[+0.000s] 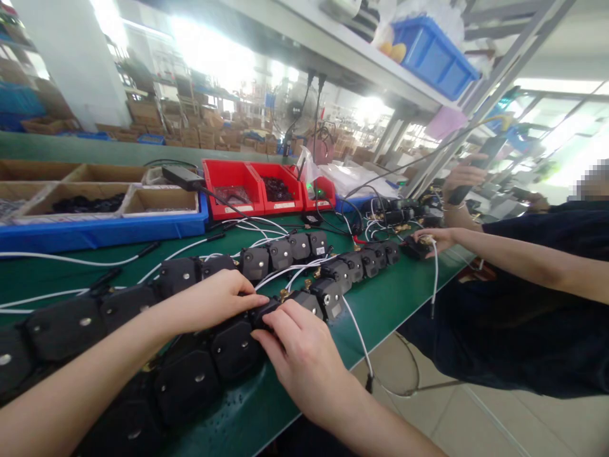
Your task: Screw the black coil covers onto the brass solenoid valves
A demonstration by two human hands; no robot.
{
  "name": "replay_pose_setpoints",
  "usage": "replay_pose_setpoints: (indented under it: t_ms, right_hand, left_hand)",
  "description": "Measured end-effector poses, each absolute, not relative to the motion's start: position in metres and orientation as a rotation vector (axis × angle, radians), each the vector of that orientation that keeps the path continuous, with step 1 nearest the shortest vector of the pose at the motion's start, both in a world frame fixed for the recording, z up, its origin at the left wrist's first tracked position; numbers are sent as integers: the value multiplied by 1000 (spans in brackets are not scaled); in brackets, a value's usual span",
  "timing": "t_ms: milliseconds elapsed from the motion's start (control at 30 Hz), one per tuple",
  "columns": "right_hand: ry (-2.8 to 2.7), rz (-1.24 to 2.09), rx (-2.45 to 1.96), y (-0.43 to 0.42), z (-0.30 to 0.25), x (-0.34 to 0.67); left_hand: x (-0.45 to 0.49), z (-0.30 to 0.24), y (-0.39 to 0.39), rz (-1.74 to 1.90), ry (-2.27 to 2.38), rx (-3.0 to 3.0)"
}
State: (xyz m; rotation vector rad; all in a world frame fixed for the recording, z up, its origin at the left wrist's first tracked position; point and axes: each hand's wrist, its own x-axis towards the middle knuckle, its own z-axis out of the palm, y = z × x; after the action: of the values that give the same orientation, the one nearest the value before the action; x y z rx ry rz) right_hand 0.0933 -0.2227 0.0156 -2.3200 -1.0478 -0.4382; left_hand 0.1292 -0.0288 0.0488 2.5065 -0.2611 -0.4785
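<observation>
Both hands meet at one black boxy unit (263, 312) in the near row on the bench. My left hand (219, 299) reaches over the row from the left, its fingers closed together against the unit's far side and top. On the near right side, my right hand (301, 346) grips the same unit between thumb and bent fingers. The fingers hide much of it. Similar black housings with screws and brass fittings stand close on both sides, such as the black housing (329, 298) right of my hands and another housing (236, 349) below my left hand. White cables (285, 273) run among the rows.
A blue tray (166, 226) with cardboard compartments and red bins (233, 190) line the back of the green bench (280, 397). At right, a co-worker's hand (435, 240) holds a black unit. A shelf (371, 54) with a blue crate (435, 56) hangs overhead.
</observation>
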Motion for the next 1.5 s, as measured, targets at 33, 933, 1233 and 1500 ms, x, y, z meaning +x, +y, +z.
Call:
replay_pose_setpoints:
  t_ms: [33,933,1233,1500]
  right_hand:
    - [-1048,-425,-2324,-222,16,94]
    - [-1089,-305,-2270,-230,21,99]
    - [-1142,-399,-2091,-243,18,93]
    - [-1500,-488,-1983,-275,-41,58]
  left_hand:
    - [129,49,-29,-480,-261,2511]
    - [126,52,-37,-401,-186,2557]
    - [127,52,-37,-374,-220,2551]
    - [127,53,-34,-439,-165,2552]
